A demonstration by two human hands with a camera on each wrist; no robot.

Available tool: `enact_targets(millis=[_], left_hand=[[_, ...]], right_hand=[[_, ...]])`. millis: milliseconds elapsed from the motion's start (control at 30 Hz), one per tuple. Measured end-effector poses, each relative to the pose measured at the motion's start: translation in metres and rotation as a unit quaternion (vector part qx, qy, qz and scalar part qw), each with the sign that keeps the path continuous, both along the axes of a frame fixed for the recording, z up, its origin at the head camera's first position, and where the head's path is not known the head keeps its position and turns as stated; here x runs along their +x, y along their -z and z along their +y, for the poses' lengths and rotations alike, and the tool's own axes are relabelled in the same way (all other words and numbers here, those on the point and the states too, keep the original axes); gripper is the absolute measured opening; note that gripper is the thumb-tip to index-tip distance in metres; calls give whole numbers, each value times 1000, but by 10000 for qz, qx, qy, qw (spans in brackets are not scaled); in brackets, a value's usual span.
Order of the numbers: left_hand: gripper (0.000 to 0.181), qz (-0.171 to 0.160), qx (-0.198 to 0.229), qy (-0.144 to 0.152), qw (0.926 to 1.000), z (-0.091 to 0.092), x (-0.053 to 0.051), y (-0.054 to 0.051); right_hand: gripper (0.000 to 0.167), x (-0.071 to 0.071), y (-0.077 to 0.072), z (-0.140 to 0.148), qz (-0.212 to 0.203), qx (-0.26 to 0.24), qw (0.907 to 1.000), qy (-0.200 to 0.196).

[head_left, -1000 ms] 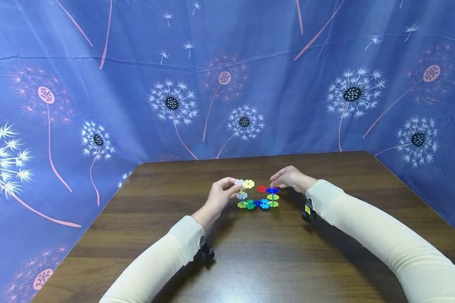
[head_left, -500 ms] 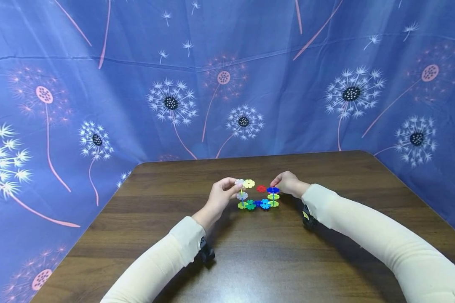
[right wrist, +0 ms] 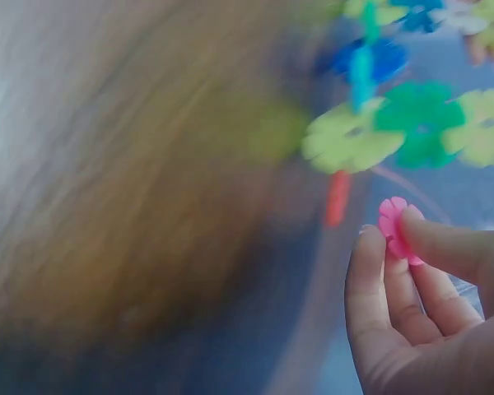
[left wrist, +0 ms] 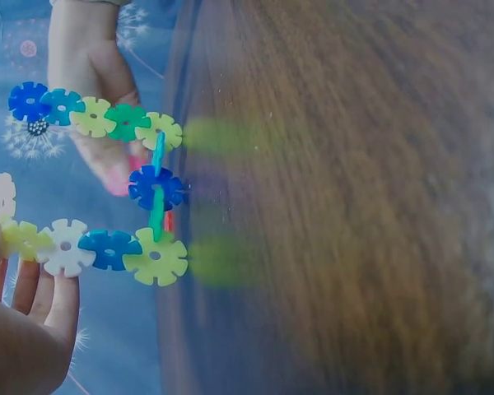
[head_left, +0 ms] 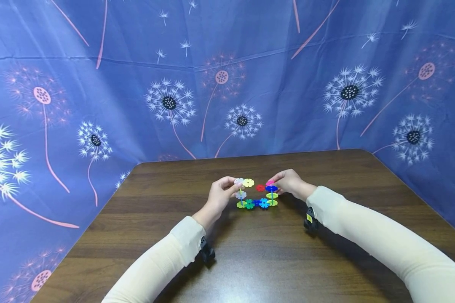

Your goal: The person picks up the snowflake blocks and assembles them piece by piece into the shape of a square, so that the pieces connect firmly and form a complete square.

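Observation:
Interlocking plastic flower discs make an upright frame on the wooden table, with two columns joined by a low row that includes a green disc (head_left: 249, 204) and a light-blue disc (head_left: 263, 203). At the top of the left column, my left hand (head_left: 219, 197) pinches the discs by a pale yellow disc (left wrist: 26, 240). A pale pink disc (left wrist: 2, 197) sits above its thumb. Beside the right column, topped by a dark blue disc (head_left: 271, 188), my right hand (head_left: 291, 184) pinches a loose pink disc (right wrist: 399, 229) between thumb and fingers. A red disc (head_left: 260, 188) shows behind the frame; its attachment is unclear.
The brown wooden table (head_left: 250, 261) runs back to a blue cloth (head_left: 197, 38) printed with dandelions. Black wrist cameras sit under both pale sleeves, the left camera (head_left: 207, 250) and the right camera (head_left: 310, 221) close above the tabletop.
My right hand has shifted slightly by the right column, and the pink disc in its fingers now shows clearly above the dark blue disc. My left hand keeps its grip.

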State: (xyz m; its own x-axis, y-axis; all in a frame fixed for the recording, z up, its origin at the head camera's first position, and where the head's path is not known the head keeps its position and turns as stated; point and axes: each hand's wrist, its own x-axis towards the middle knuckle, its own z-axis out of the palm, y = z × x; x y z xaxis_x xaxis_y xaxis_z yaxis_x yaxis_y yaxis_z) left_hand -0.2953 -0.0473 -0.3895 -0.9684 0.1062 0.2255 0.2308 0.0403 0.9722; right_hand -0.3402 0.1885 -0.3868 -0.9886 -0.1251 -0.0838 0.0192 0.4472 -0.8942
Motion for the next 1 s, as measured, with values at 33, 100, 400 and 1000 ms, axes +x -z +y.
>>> enact_targets(millis=[33,100,400,1000], left_hand=[[20,19,8,-19,10000,0,0,1],[19,64,3,-51,10000,1,0,2],[20,33,29,-161,9999,-1,2,2],[18,100,155,-253,9995,1,1,1]], right_hand=[[17,3,-3,-1,56,-51,10000,3],[20,8,-10,-4,212,-156,9996,-78],[25,25,-33,-16,496,28,9982,-324],[24,39,-48,-31,605,-264,9964,-527]])
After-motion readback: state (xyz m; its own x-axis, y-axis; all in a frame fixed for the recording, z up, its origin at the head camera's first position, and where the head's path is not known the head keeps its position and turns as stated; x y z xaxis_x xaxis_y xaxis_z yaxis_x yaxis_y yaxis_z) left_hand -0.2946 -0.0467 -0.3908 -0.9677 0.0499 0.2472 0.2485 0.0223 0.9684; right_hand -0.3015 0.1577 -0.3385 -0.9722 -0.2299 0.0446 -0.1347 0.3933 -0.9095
